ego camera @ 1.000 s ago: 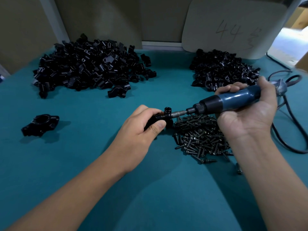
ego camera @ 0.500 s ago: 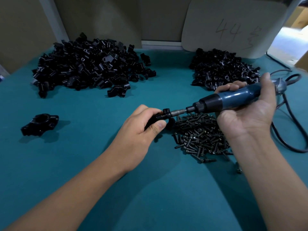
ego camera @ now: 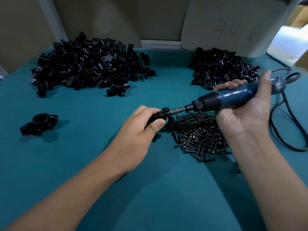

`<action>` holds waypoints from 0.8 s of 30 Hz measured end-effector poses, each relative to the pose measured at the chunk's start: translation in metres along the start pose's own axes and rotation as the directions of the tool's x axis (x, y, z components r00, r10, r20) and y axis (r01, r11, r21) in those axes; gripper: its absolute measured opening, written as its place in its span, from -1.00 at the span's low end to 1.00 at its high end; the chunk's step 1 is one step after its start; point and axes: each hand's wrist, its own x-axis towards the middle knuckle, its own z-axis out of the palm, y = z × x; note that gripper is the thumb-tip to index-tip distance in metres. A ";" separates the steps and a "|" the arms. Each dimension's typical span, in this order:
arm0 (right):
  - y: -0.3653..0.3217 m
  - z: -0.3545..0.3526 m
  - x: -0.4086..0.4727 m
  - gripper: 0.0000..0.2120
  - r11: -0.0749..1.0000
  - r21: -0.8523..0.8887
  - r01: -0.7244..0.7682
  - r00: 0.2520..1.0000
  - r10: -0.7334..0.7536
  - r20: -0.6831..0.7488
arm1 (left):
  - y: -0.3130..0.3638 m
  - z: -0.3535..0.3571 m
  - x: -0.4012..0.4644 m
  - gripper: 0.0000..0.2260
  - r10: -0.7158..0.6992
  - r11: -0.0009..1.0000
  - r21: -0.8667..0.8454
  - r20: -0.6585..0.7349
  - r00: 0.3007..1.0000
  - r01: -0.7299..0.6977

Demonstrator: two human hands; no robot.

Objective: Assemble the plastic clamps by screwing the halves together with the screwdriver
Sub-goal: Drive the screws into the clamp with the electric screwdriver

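Head view, read from left to right: at the near left of the teal, felt-like surface (ego camera: 83,155) lies a single assembled clamp (ego camera: 39,124), black moulded plastic with a round bore, apart from everything else; at the far left sits a broad heap of clamp halves (ego camera: 86,65), glossy black and angular, a few pieces strayed from its right edge; the left hand (ego camera: 138,132) reaches in from the near left, its grip curled tight round a black clamp (ego camera: 162,116), thumb pressed on the near side, the piece held just above the surface at the centre; the metal bit of the screwdriver (ego camera: 233,97) meets the small round boss at the top of that clamp; just right of the clamp and beneath the tool lies a pile of screws (ego camera: 200,135), dark metal with flanged heads, a few scattered toward the near edge; at the far right is a smaller heap of black parts (ego camera: 221,67); behind it leans a pale rounded board (ego camera: 233,22) with "44" and a further unreadable scrawl in pencil; the right hand (ego camera: 245,110) closes its grip round the screwdriver's smooth blue barrel, fingers wrapped over the top, thumb raised along the rear end; a black cable (ego camera: 286,124) loops from the tool's tail across the right of the surface.
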 end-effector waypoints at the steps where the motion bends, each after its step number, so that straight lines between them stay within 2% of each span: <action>1: 0.000 0.000 0.000 -0.64 1.000 0.002 0.000 1.000 0.000 0.001 | 0.000 0.000 0.000 -0.86 -0.001 1.000 0.005 0.002 1.000 0.001; 5: -0.002 0.000 0.000 -0.63 1.000 0.014 -0.005 1.000 0.005 0.011 | 0.001 0.003 0.001 -0.83 -0.023 0.999 0.025 0.005 1.000 0.023; 12: -0.003 0.002 -0.002 -0.66 1.000 -0.007 0.006 0.994 -0.005 0.112 | 0.003 0.002 0.001 -0.85 -0.058 0.998 0.012 0.010 0.998 0.058; 18: -0.003 0.003 -0.001 -0.67 1.000 -0.011 0.005 0.992 -0.004 0.128 | 0.005 0.003 0.001 -0.83 -0.062 0.998 0.029 0.010 0.998 0.062; 24: -0.008 0.006 -0.003 -0.70 1.000 0.012 0.008 0.982 -0.010 0.187 | 0.007 0.005 0.000 -0.84 -0.068 0.997 -0.033 0.027 0.997 0.069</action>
